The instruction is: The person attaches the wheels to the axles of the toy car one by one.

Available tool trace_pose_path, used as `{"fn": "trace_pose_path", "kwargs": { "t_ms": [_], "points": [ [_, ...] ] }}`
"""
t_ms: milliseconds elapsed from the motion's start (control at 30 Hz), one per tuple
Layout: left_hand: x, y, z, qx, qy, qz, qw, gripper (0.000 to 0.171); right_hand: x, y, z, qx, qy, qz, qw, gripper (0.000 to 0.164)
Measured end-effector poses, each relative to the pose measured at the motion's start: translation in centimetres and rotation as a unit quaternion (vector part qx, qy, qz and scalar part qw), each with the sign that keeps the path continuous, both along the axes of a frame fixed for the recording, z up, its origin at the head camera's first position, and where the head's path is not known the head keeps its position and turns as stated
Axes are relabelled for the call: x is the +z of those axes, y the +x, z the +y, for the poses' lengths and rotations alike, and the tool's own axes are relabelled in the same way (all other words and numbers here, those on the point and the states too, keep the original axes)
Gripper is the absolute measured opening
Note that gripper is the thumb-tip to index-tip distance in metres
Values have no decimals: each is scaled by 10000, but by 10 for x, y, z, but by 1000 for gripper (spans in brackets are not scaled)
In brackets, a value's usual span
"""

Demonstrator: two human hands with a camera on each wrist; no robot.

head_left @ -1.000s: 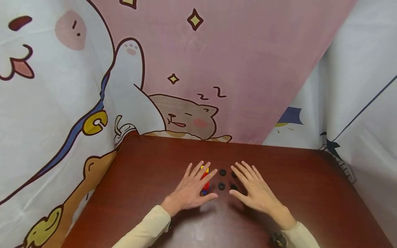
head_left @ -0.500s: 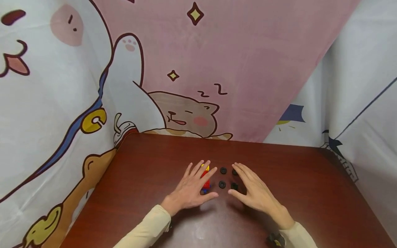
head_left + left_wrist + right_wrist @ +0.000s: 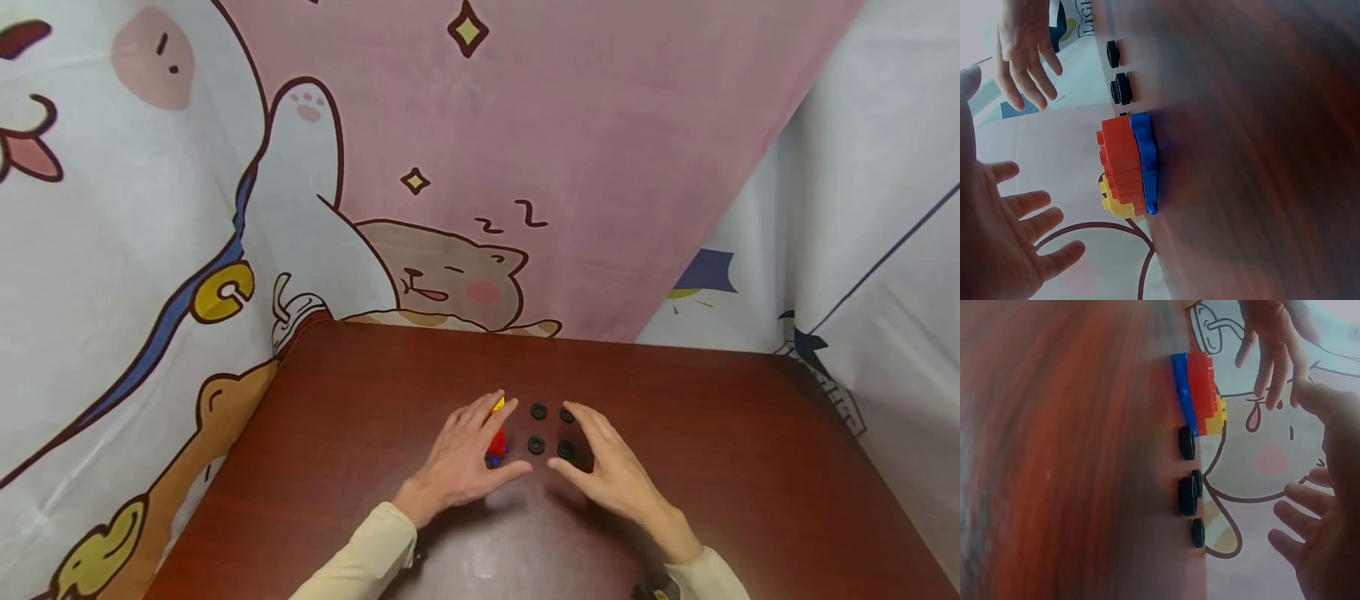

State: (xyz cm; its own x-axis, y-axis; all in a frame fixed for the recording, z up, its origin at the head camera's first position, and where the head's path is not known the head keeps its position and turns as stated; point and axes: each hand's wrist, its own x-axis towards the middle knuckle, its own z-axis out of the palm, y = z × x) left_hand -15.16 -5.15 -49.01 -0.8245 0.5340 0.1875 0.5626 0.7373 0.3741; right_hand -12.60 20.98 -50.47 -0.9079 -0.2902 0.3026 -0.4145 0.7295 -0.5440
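Note:
A toy-brick vehicle body lies on the table, partly hidden under my left hand in the head view. In the left wrist view the brick body shows red and yellow studded bricks on a blue base. My left hand hovers above it with fingers spread and slightly bent, apart from it. Several black toy wheels lie flat to its right. My right hand hangs over the right-hand wheels, thumb and fingers apart, holding nothing. In the right wrist view the wheels stand clear of that hand.
The dark red-brown table is bounded at the back and sides by a printed cloth with cartoon animals. The table's back edge runs beyond the bricks and wheels.
My right hand has shifted slightly left, its fingers drawn closer together and more bent. My left hand's fingers have bent a little too. The bricks and wheels lie as before.

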Motion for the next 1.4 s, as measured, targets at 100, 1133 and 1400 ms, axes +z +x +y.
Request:
{"fn": "trace_pose_path", "kwargs": {
  "t_ms": [100, 1133, 1400],
  "points": [
    [-1, 0, 0, 111, 234, 1, 9997, 87, 0, 1, -4, -46, -292, -29, 9996, 82],
    [-17, 14, 14, 1534, 2095, -895, 9616, 86, -29, 7, -7, -457, -2052, -495, 9764, 63],
    [-19, 9, 18, 1802, 2779, -1561, 9306, 74, -36, 4, -4, -266, -2790, -787, 9567, 55]
  ]
}}
